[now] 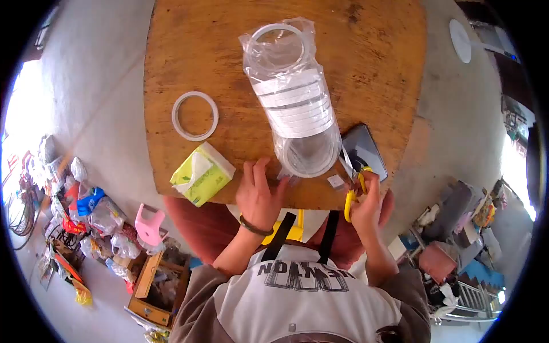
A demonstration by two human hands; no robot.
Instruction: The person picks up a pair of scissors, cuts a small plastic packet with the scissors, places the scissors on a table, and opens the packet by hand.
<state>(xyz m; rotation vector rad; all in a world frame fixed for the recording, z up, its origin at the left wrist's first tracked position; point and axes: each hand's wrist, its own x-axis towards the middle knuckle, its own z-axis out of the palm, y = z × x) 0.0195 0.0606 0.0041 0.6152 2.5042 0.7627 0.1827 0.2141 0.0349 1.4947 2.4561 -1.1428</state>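
- Nearest, short of the bag of white rolls [300, 111], is the person's printed shirt [309, 286].
- The left hand [260, 197], a dark bracelet [255, 227] at its wrist, is at the bag's near end, on its left. Its fingers are bent and its thumb is beside the loose plastic there; whether it pinches the plastic, I cannot tell.
- The right hand [366, 203], nearer than the bag and to its right, is closed around the yellow handles of the scissors [362, 183]. The blades point away from the person, close along the bag's right side; how far apart they stand is unclear.
- A small white piece [335, 182] lies just beside the bag's near end.
- The bag itself lies lengthwise on the wooden table [200, 46], running away from the person.
- Right of its near end lies a dark phone [370, 151], partly behind the scissors.
- Left of the bag is a green tissue packet [206, 174]; beyond that packet, also left of the bag, lies a loose white ring [176, 117].
- Well left of the bag, off the table, stands a pink stool [150, 226].
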